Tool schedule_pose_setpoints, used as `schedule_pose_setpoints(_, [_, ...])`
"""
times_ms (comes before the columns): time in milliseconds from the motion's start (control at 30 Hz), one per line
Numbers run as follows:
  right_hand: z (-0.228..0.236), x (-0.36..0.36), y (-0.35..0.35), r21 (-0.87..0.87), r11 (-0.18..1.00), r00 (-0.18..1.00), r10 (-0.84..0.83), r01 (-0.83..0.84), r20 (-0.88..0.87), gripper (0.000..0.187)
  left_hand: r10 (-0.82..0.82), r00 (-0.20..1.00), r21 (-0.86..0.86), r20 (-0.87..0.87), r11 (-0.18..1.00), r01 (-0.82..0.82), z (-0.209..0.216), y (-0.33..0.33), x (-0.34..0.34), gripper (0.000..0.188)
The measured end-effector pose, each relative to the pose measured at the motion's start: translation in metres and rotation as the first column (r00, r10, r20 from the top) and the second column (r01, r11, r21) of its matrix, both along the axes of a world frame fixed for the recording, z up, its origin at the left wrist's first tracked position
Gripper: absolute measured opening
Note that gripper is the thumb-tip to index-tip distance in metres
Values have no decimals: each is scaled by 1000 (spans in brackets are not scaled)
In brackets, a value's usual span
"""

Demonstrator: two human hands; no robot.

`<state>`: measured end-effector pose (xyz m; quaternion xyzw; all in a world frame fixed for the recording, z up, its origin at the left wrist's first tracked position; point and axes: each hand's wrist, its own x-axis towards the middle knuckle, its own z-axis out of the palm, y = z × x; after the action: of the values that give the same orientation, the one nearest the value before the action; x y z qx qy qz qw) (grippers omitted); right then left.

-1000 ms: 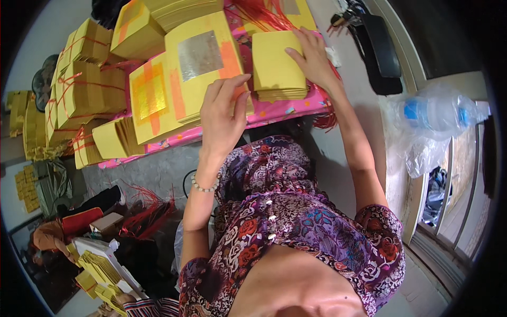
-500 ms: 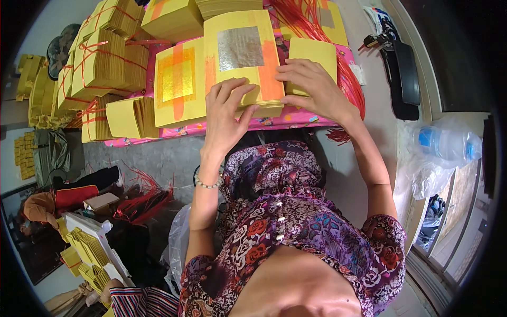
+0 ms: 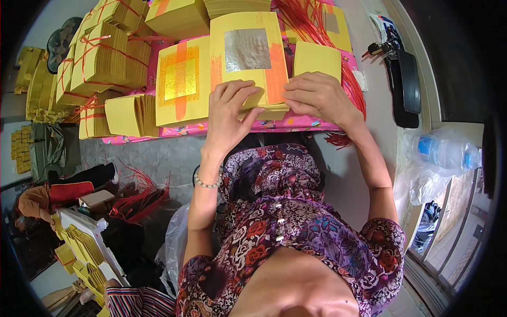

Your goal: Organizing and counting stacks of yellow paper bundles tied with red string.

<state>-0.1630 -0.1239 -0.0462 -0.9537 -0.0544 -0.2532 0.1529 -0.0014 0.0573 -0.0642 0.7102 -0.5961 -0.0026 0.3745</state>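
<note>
A thick stack of yellow paper [image 3: 222, 31] with a silver square and orange bands on its top sheet lies in front of me. My left hand [image 3: 231, 111] bends over its near left corner, fingers on top and thumb along the front edge. At the near right corner, my right hand [image 3: 321, 99] is closed, fingertips and thumb pinched on the edge of the sheets. A gold-square paper stack [image 3: 195, 108] lies to the left of it. Beyond my right hand rests a plain yellow stack [image 3: 317, 58].
Bundles of yellow paper [image 3: 100, 63] tied with red strips are piled at the left on a pink cloth [image 3: 311, 124]. Red strands [image 3: 354, 92] hang over the table's right side. A wrapped plastic bottle [image 3: 441, 150] is at the far right. A person's striped sleeve [image 3: 140, 304] shows at lower left.
My right hand's fingers have drawn from spread to curled together at the stack's right edge. The left hand stays at its corner. The whole view has shifted slightly.
</note>
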Motion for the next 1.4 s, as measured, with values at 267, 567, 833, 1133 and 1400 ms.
schedule_pose_setpoints(267, [17,4,-3,106,994,972,4,21,-234,13,-9,1000,-17,-13,1000,9,1,-1,2,35])
schedule_pose_setpoints(567, [39,15,-11,272,959,937,25,76,-349,15,4,999,-29,-35,1000,-5,2,-4,4,20])
schedule_pose_setpoints(833, [36,19,-15,360,925,934,15,122,-356,19,32,999,-39,-27,999,-33,4,-7,1,15])
schedule_pose_setpoints(1133, [25,19,-19,438,891,932,55,116,-359,21,20,1000,-50,-20,999,-21,2,-5,0,16])
schedule_pose_setpoints(1400, [19,20,-21,429,901,938,83,73,-336,21,27,999,-31,-32,999,-28,-1,-6,1,20])
